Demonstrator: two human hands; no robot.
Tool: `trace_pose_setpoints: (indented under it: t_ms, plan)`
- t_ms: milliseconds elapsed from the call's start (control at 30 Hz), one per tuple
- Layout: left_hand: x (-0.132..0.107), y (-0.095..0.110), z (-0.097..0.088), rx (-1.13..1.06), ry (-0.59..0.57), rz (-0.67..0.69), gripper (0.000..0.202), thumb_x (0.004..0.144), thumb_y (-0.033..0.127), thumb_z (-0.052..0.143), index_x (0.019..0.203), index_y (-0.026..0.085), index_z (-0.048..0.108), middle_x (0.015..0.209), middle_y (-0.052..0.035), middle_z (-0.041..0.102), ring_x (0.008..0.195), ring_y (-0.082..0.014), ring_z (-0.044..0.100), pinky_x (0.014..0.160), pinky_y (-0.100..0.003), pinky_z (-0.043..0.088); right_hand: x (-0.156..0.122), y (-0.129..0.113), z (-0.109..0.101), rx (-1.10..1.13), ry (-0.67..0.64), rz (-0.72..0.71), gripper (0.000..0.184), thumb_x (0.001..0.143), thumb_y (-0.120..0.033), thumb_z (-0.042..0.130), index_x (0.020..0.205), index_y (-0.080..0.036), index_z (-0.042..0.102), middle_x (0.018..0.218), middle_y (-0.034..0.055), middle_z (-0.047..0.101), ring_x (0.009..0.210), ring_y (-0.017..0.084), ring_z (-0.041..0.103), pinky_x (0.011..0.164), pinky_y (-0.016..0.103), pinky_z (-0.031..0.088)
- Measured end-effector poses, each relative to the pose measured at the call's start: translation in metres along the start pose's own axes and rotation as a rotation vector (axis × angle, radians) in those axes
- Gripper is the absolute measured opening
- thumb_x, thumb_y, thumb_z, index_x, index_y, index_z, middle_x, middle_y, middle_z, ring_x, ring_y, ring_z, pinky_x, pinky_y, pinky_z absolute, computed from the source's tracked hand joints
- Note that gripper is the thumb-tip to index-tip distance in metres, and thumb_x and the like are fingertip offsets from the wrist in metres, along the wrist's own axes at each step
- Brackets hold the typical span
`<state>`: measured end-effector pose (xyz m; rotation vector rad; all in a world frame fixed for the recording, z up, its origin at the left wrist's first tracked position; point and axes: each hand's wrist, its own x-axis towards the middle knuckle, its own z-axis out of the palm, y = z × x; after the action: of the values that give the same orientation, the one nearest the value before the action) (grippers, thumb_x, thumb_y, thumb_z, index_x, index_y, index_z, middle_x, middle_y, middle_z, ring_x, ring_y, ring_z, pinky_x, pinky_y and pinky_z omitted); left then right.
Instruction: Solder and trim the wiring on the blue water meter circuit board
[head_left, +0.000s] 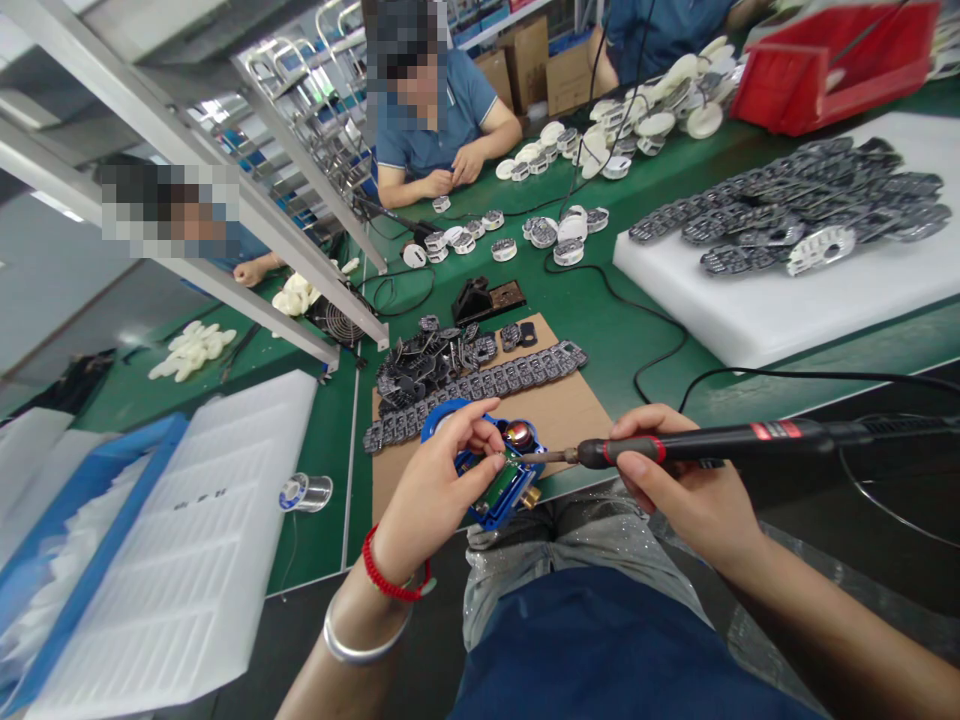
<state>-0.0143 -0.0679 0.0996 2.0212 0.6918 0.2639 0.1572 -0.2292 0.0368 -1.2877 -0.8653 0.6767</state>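
One left hand [450,470]: holding blue housing [489,519]
Right hand [681,490]: gripping soldering iron [705,443]
Circuit board [501,486]: in, by left fingertips [496,463]; uncovered, so looks unfinished imo

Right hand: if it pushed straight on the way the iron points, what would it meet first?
Soldering iron leading, the right hand would probably meet the green circuit board in the blue housing first. The left hand is close beside that line; depth is unclear.

part strip [491,386] on cardboard [577,405], device [500,488] before it; spool [306,492] left, foam slab [694,310] right, bin [776,90] behind slab
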Motion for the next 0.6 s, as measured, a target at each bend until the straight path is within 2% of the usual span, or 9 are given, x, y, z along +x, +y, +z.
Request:
trace_pose_setpoints:
  t_ms: [600]
  plan:
    - [-0.0010, -0.0010, -0.0020, 0.011, -0.006, -0.007, 0.047, 0.084, 0.018, 0.055, 0.130, 0.022, 0.044, 0.095, -0.0029, 0.059, 0.088, -0.0149, 0.056, 0.086, -0.036, 0.045, -0.0010, 0.0011, 0.0006, 0.044, -0.003, -0.010, 0.008, 0.089, -0.024, 0.058, 0.096, -0.025, 0.054, 0.059, -0.0070, 0.044, 0.042, 0.007, 0.040, 0.039, 0.021, 0.031]
